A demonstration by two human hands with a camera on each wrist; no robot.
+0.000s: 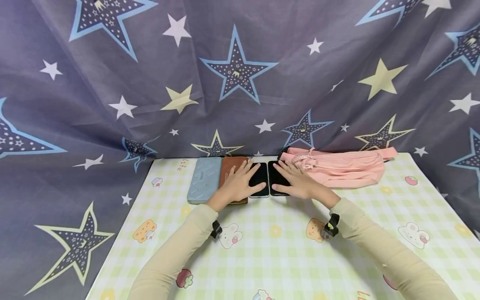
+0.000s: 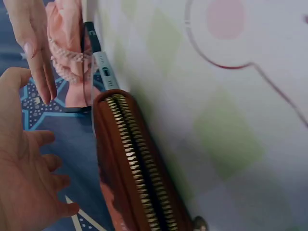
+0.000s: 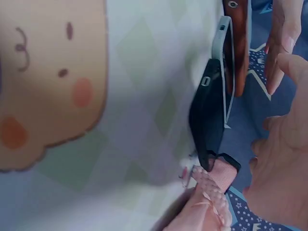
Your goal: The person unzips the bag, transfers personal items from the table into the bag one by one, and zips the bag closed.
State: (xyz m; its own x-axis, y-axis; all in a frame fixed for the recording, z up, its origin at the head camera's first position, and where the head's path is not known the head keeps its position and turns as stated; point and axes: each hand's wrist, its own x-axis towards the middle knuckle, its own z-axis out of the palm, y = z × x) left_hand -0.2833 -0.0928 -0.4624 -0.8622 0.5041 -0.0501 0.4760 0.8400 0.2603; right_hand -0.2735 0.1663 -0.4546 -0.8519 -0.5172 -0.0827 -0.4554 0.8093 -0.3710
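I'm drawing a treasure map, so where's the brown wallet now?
In the head view, the brown wallet lies just left of centre near the far edge of the table, between the blue wallet and the left phone, partly hidden by the left hand.

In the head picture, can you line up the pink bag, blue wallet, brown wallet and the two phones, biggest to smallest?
1. Pink bag
2. Blue wallet and brown wallet: too close to rank; the left hand partly covers the brown one
3. White-edged phone and black-edged phone: about alike
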